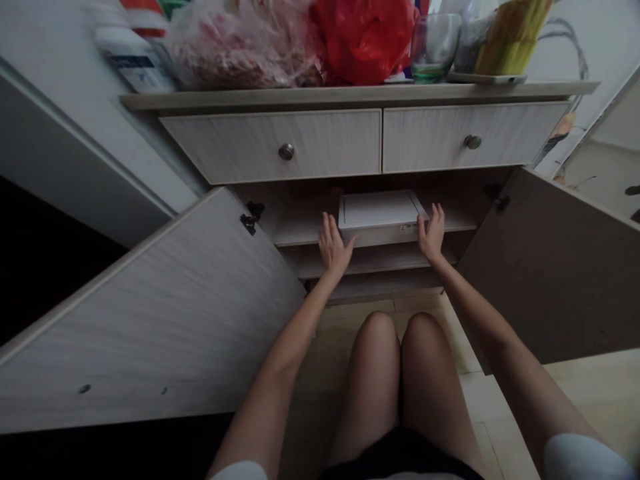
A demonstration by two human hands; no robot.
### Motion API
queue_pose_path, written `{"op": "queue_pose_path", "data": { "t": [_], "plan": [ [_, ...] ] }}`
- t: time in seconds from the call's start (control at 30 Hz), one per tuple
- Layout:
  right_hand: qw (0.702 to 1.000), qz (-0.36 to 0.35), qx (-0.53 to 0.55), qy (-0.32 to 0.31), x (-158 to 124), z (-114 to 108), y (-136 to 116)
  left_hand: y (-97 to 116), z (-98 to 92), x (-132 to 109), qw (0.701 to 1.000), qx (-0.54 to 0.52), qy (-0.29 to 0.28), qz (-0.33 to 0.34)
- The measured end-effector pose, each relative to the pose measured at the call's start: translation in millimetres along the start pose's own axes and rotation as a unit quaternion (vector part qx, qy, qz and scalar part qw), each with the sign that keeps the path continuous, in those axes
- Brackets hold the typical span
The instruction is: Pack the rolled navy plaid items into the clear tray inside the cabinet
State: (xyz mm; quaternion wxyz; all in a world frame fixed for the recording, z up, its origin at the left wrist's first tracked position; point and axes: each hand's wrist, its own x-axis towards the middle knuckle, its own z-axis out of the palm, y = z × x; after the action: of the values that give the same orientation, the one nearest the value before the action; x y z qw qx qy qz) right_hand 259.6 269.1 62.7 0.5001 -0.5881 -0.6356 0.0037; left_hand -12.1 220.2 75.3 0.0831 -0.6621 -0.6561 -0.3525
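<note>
A white flat box lies on the upper shelf of the open cabinet, its front edge jutting toward me. My left hand is at the box's left front corner, fingers stretched out and thumb close to its front face. At the right front corner is my right hand, its fingers spread and pointing up. Neither hand has its fingers wrapped round the box; whether the palms or thumbs touch it I cannot tell. A small label shows on the box's front near the right hand.
Open doors flank me, the left door and the right door. Above are two closed drawers. On the cabinet top stand a white bottle, a clear bag, a red bag and a glass. Lower shelves show below.
</note>
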Motion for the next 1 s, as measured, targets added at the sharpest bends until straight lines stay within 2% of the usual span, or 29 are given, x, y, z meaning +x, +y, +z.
{"op": "queue_pose_path", "data": {
  "t": [0.03, 0.1, 0.17, 0.23, 0.33, 0.63, 1.0],
  "plan": [
    [0.997, -0.062, -0.043, -0.010, -14, -2, -6, 3, 0.3, -7, 0.998, 0.015, -0.005, 0.060],
    [0.976, -0.170, -0.114, -0.070, -39, -3, -16, 9, 3.6, -21, 0.985, 0.041, -0.056, 0.159],
    [0.955, -0.218, -0.161, -0.121, -55, -1, -21, 14, 9.3, -30, 0.974, 0.067, -0.097, 0.194],
    [0.948, -0.219, -0.186, -0.140, -60, 2, -23, 16, 14.7, -33, 0.973, 0.085, -0.108, 0.187],
    [0.945, -0.217, -0.196, -0.147, -52, 7, -21, 17, 19.5, -27, 0.974, 0.093, -0.106, 0.177],
    [0.948, -0.192, -0.199, -0.158, -17, 22, -27, 24, 34.3, 12, 0.983, 0.072, -0.088, 0.147],
    [0.944, -0.140, -0.216, -0.207, 24, 52, -29, 31, 48.5, 56, 0.982, 0.096, -0.111, 0.118]
  ]
}}
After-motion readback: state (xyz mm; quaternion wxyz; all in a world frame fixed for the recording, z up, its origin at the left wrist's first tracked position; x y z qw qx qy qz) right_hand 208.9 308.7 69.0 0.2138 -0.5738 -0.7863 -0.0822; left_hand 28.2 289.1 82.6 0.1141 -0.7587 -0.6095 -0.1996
